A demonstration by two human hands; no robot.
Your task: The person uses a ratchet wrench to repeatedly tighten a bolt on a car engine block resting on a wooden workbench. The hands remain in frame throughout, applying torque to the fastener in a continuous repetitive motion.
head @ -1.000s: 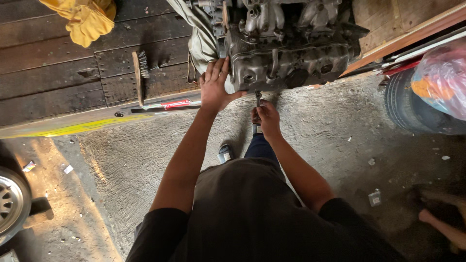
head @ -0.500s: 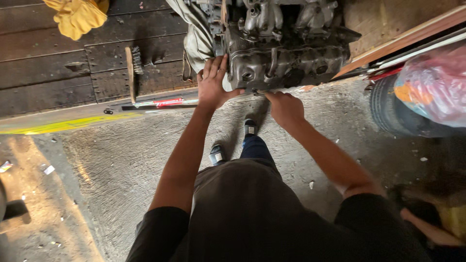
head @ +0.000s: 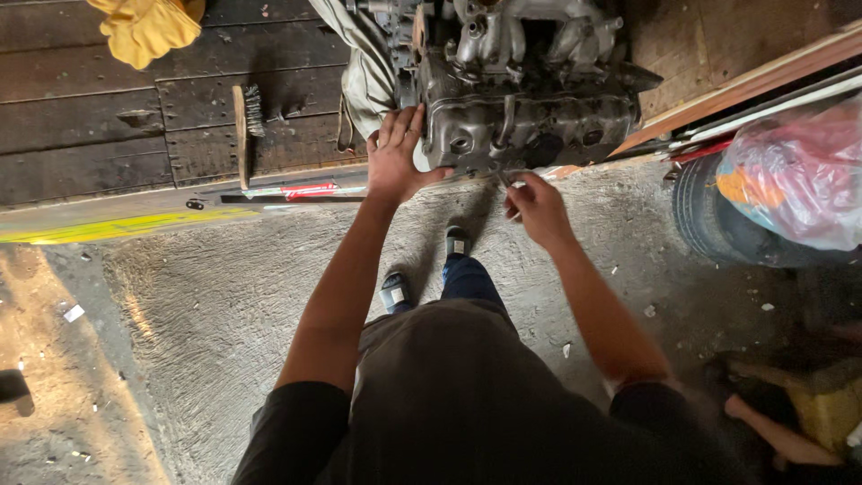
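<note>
The engine block point(head: 521, 99) sits on the dark plank platform point(head: 108, 135), its near face overhanging the edge above the concrete floor point(head: 224, 296). It is a bare grey metal casting with ports and a manifold on top — judged very heavy, rigid and not fragile, though its surfaces look oily and its edges sharp.

The left hand point(head: 397, 157) lies flat against the block's near left corner, fingers spread and open, gripping nothing; it appears to brace the casting. The right hand point(head: 536, 208) is at the lower front edge, fingers curled around a small metal piece (a tool or fastener — too small to tell which). How firm the pinch is cannot be told.

Handling judgement: the block is not a thing to lift by hand alone; a hold belongs on the solid lower corners or flanges, not on the thin pipes above. A greasy face could let a palm slip.

Nearby: a wire brush point(head: 244, 126) on the planks, a yellow glove point(head: 144, 31) at the top left, a tyre point(head: 718, 220) under a plastic bag point(head: 799, 175) on the right.
</note>
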